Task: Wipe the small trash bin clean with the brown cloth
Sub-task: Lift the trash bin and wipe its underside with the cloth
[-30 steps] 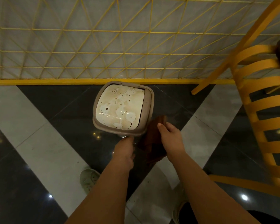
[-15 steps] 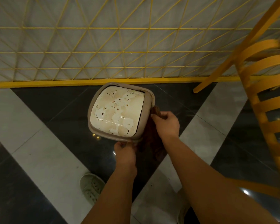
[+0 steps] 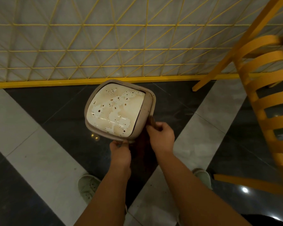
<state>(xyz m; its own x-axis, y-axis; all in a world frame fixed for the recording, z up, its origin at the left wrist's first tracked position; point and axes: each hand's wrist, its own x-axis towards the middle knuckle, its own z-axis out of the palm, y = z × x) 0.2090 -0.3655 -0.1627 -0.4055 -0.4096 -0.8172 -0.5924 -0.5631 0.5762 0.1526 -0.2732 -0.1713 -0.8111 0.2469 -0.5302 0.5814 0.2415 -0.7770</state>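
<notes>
Presently, left hand (image 3: 120, 150) fingers pinch the trash bin (image 3: 147, 111) rim at six o'clock; right hand (image 3: 161, 136) fingers clasp the brown cloth (image 3: 152, 122) at four o'clock. Advise firm bracing, overlapping strokes.

You have: 1 small trash bin (image 3: 119, 110) | 1 brown cloth (image 3: 151, 122) | 2 hands, left hand (image 3: 120, 152) and right hand (image 3: 161, 137) | 2 shoes (image 3: 88, 188) | 1 yellow chair (image 3: 266, 98) | 1 yellow wire fence (image 3: 104, 46)
</notes>
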